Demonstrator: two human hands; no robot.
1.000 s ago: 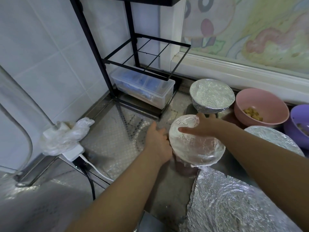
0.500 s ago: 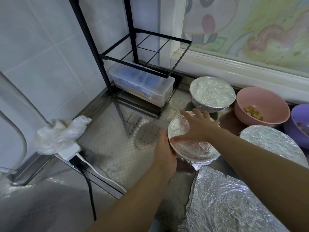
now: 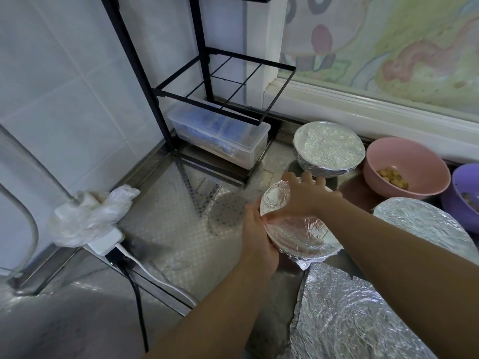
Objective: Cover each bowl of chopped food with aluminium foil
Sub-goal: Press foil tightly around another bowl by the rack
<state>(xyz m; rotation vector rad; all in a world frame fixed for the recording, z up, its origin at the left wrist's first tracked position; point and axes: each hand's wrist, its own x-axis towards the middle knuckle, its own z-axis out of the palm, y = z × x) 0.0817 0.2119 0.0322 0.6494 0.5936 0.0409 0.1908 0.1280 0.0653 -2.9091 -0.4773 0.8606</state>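
Near the steel counter's [image 3: 168,229] back edge, the left hand [image 3: 259,238] grips the small round foil-covered bowl [image 3: 303,237], and the flat right hand [image 3: 303,196] should best press its cover tight around all the rim.

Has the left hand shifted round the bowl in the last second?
Yes. The left hand slid along the rim of the foil-wrapped bowl toward the camera, away from the clear box.

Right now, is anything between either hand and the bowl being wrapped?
Nothing visible. The right hand presses flat on top of the foil-covered bowl, and the left hand grips its left side, both directly on the foil.
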